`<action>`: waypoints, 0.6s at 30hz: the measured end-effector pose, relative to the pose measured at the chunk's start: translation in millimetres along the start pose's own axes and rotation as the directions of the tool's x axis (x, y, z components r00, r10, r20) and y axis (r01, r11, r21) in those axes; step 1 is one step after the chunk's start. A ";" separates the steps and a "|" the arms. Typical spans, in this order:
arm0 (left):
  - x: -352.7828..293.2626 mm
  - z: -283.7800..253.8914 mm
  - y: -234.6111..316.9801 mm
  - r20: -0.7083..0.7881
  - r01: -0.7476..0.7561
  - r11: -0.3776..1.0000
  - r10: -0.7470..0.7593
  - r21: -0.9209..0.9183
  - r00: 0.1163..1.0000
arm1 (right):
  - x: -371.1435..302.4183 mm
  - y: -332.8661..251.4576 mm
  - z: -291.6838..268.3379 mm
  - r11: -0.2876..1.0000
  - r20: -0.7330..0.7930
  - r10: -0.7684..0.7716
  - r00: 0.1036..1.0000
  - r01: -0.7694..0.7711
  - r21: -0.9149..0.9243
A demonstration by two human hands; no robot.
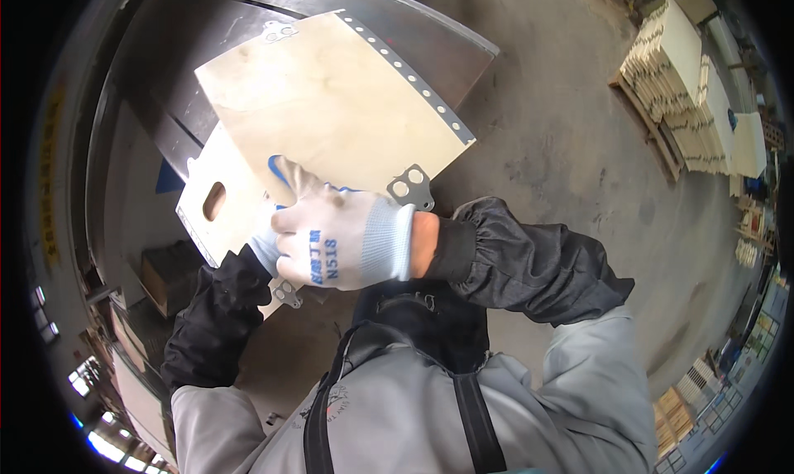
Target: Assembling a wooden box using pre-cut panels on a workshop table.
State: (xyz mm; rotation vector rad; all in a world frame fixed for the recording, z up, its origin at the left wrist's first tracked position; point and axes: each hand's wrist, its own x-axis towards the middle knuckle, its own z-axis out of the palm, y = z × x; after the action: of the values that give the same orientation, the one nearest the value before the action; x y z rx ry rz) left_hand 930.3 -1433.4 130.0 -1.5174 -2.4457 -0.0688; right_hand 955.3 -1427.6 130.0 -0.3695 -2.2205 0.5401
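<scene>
My right hand (pixel 331 236), in a white knit glove with a light blue cuff, lies across the front of my left hand, over the lower edge of a pale plywood panel (pixel 322 93). Its fingers curl down at the left; what they hold is hidden. One finger with a blue coating sticks up against the panel. Of my left hand (pixel 265 246) only a strip of glove at the wrist shows; its fingers are covered. A perforated metal strip (pixel 405 73) runs along the panel's right edge. Metal brackets with round holes, one a grey bracket (pixel 411 187), stick out at its corners.
Another plywood panel with an oval handle slot (pixel 214 201) lies partly under the first. Both rest by a dark metal table (pixel 207 27). At the right, stacked plywood panels (pixel 674 85) stand on a wooden pallet (pixel 649 126) on the concrete floor (pixel 546 143).
</scene>
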 end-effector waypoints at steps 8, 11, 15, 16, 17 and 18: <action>-4.9 8.2 -10.2 -0.070 0.033 0.986 -0.021 0.164 0.997 | 11.4 -13.0 18.4 0.985 0.042 0.150 0.988 -0.153 0.076; -5.1 17.3 -21.8 -0.097 0.040 0.978 -0.021 0.203 0.995 | 9.9 -12.6 16.6 0.991 0.059 0.132 0.990 -0.129 -0.047; -2.6 28.6 -48.5 -0.080 -0.086 0.979 0.103 0.185 0.992 | 13.8 -14.5 11.3 0.985 0.169 0.084 0.982 -0.056 -0.160; -0.6 32.1 -56.3 -0.058 -0.162 0.975 0.172 0.151 0.983 | 13.8 -15.5 11.8 0.981 0.230 0.090 0.969 -0.047 -0.187; 1.1 36.3 -65.1 -0.033 -0.240 0.963 0.245 0.120 0.969 | 12.5 -16.2 13.4 0.981 0.227 0.095 0.969 -0.052 -0.188; 3.9 40.1 -75.3 -0.009 -0.318 0.944 0.320 0.082 0.947 | 10.9 -16.2 16.8 0.986 0.199 0.122 0.972 -0.096 -0.137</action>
State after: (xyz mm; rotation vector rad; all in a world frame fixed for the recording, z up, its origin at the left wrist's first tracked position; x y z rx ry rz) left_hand 854.0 -1457.0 99.6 -1.8422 -2.1255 0.0729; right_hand 934.1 -1441.3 135.1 -0.5250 -2.4538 0.5168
